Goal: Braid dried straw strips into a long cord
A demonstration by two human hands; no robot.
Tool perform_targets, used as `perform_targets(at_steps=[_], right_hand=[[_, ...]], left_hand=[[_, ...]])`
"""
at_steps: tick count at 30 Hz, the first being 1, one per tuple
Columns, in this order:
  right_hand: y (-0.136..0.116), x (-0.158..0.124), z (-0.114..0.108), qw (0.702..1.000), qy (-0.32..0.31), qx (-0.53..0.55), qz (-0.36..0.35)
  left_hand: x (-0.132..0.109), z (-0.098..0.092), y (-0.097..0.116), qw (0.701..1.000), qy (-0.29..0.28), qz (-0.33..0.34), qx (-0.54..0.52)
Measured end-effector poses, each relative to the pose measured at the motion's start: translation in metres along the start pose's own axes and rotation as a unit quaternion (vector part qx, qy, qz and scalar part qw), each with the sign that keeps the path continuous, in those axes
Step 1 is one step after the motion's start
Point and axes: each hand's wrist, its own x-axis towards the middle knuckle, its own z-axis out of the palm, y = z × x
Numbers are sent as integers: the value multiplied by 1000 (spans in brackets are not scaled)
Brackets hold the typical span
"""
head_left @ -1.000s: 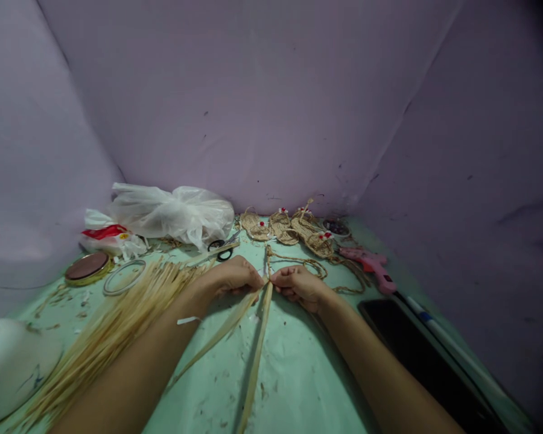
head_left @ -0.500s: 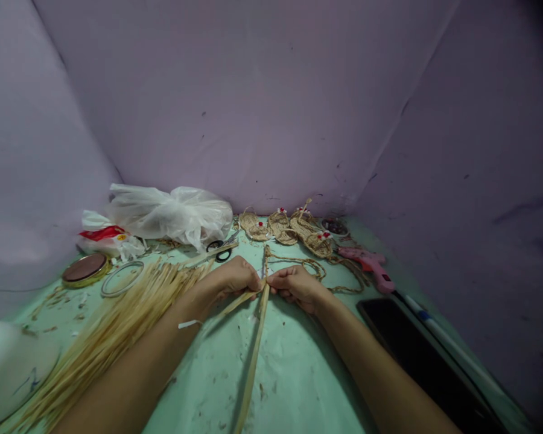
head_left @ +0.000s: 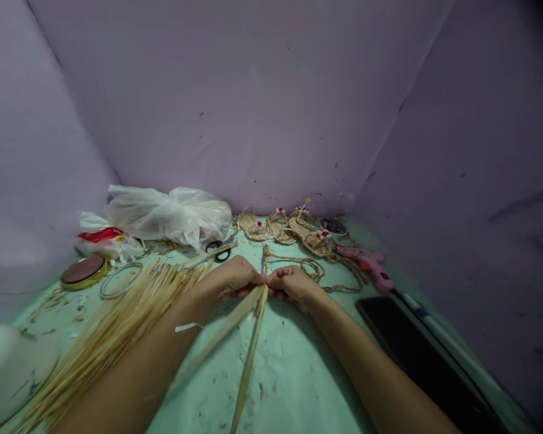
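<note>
My left hand (head_left: 242,276) and my right hand (head_left: 295,286) meet at the middle of the table, fingertips nearly touching. Both are closed in a pinch on pale dried fibre strips (head_left: 250,365) where these join a short twisted cord (head_left: 266,260) pointing away from me. One strip runs straight down toward me; a second, blurred one slants to the lower left from beneath my left fingers. The exact grip point is partly hidden by the fingers. A thick bundle of loose fibre strips (head_left: 97,346) lies under and beside my left forearm.
Behind stand small woven slippers (head_left: 279,228) with red beads, a twisted rope (head_left: 344,288), scissors (head_left: 221,255) and a plastic bag (head_left: 172,214). At right are a pink glue gun (head_left: 366,260) and a black phone-like slab (head_left: 416,361). A tape roll (head_left: 121,281) and round tin (head_left: 84,271) sit left.
My left fingers have come closer to my right fingertips at the joint. The left strip has swung downward toward me and now hangs longer and blurred. My right hand has barely moved.
</note>
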Motion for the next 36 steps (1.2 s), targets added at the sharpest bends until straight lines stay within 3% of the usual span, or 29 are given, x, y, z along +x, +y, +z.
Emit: perform_targets(at_steps=[6, 12, 16, 21, 31, 36], right_hand=[[1, 2, -3, 999, -30, 39, -8], [2, 4, -6, 997, -36, 63, 2], [1, 2, -6, 997, -42, 67, -5], [1, 2, -7, 997, -40, 68, -1], [3, 3, -7, 996, -41, 75, 16], [5, 3, -8, 993, -57, 101, 3]], left_hand=[[0, 10, 3, 999, -31, -2, -36], [10, 16, -5, 995, 43, -16, -85], [8, 19, -3, 993, -16, -48, -105], [9, 23, -1, 981, -64, -15, -185], [7, 22, -3, 996, 10, -13, -90], [8, 12, -5, 993, -52, -16, -105]])
